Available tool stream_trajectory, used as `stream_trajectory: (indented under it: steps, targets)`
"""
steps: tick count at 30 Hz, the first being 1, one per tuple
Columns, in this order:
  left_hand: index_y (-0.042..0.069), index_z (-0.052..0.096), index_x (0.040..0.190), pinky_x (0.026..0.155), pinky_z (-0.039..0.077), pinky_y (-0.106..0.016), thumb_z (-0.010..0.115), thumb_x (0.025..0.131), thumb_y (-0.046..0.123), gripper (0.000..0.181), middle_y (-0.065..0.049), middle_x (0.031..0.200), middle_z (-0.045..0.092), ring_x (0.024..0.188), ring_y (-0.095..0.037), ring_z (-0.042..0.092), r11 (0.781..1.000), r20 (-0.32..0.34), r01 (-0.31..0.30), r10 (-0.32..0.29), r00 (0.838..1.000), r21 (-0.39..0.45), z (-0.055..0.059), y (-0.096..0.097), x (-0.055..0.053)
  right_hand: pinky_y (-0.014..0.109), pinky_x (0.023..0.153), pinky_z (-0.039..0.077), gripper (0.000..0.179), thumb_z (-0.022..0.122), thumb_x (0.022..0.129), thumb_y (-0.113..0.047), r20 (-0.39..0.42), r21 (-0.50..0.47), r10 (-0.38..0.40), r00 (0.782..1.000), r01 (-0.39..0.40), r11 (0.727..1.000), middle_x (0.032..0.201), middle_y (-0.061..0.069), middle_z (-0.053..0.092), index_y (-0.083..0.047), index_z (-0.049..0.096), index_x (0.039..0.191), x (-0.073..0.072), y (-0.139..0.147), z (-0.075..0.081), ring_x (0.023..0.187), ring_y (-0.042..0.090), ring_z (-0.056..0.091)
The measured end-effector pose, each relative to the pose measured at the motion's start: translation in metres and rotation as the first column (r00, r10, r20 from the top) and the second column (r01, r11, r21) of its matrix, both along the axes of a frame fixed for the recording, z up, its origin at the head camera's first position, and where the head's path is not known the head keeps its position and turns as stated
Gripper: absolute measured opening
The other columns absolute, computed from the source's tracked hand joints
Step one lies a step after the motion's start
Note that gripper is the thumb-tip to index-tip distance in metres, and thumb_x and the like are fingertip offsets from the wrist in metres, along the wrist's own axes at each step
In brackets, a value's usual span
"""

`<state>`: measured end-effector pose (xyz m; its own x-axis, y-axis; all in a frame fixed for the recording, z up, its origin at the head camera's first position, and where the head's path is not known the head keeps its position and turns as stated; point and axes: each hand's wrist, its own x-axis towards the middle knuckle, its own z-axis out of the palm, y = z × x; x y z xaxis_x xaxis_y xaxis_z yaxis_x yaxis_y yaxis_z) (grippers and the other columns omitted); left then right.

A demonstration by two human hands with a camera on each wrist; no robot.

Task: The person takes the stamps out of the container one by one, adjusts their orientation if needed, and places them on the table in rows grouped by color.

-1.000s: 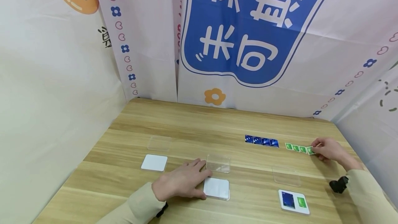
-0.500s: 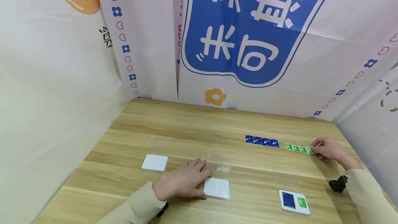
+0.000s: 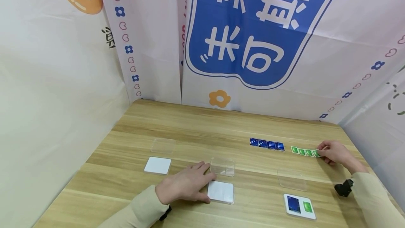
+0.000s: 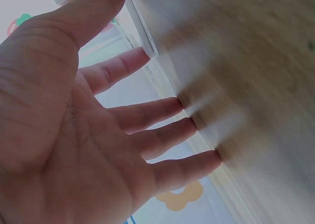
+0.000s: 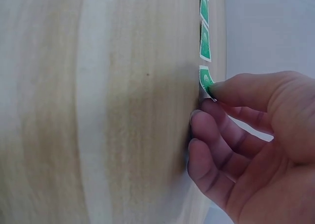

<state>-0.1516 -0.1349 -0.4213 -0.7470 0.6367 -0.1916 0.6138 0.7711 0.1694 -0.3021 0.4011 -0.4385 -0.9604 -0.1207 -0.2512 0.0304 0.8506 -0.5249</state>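
Observation:
My right hand (image 3: 336,153) pinches the end green stamp (image 5: 205,78) between thumb and forefinger. One edge of that stamp curls up off the table, while other green stamps (image 3: 301,151) lie in line with it. My left hand (image 3: 187,182) rests on the table with fingers extended and spread, fingertips down on the wood. Its thumb is at the edge of a white card (image 3: 220,191), and its fingers reach beside a clear plate (image 3: 222,166). In the left wrist view the left palm (image 4: 83,150) shows, holding nothing.
Several blue stamps (image 3: 267,144) lie left of the green ones. A white card bearing a blue and a green stamp (image 3: 299,206) sits front right, below a clear plate (image 3: 291,180). Another white card (image 3: 157,165) and clear plate (image 3: 162,146) lie left. Printed cloth (image 3: 158,45) walls the back.

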Motion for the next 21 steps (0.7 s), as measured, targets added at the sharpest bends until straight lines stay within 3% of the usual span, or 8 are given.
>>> stream_trajectory:
  steps: [21]
  targets:
    - [0.031, 0.050, 0.134, 0.106, 0.043, -0.055, 0.068, 0.085, 0.057, 0.058, -0.010, 0.148, 0.045, 0.141, -0.034, 0.040, 1.000, 0.003, -0.006, 0.006, 1.000, -0.002, -0.0018, -0.0004, -0.0002, 0.030, 0.052, 0.050, 0.025, 0.058, 0.094, -0.015, -0.023, 0.032, -0.002, 1.000, 0.003, 0.999, 0.082, 0.006, 0.063, 0.007, 0.059, 0.105, 0.0007, -0.0010, -0.0029, 0.065, 0.017, 0.057]
